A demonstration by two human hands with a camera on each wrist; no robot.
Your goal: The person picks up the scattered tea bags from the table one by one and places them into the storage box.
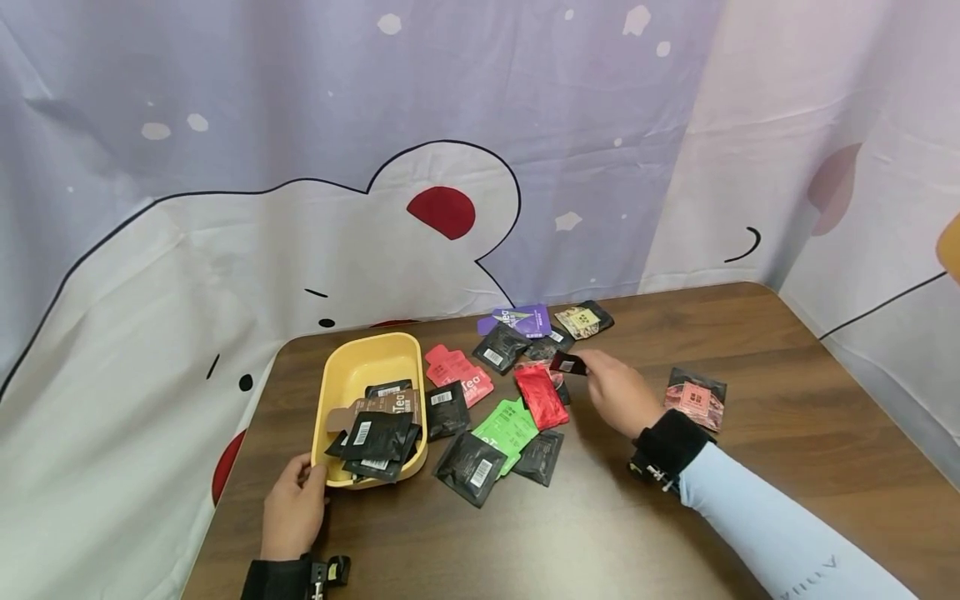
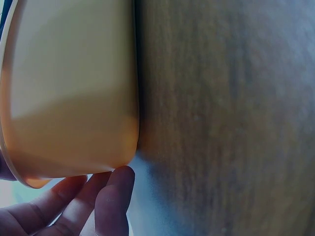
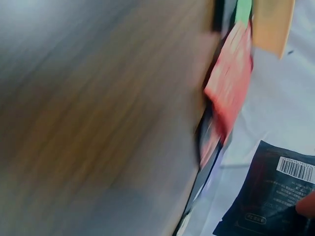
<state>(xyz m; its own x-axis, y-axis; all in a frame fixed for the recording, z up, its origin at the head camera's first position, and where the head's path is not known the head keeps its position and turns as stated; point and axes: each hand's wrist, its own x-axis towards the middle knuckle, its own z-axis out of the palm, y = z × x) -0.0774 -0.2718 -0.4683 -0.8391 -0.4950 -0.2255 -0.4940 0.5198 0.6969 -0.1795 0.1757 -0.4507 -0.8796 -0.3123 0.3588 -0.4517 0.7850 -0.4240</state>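
The left hand [image 1: 292,508] sits low at the near left, fingers [image 2: 114,196] curled upward together, with a black sleeve and a strapped device at the wrist. The right arm reaches in from the lower right in a pale blue sleeve with a black wrist cuff. The right hand [image 1: 617,392] is extended forward, palm down, fingertips pinched together at the front.

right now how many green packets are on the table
1. The green packet lies on the table just right of the yellow tray, among black and red packets. Others could be hidden under the pile or in the tray.
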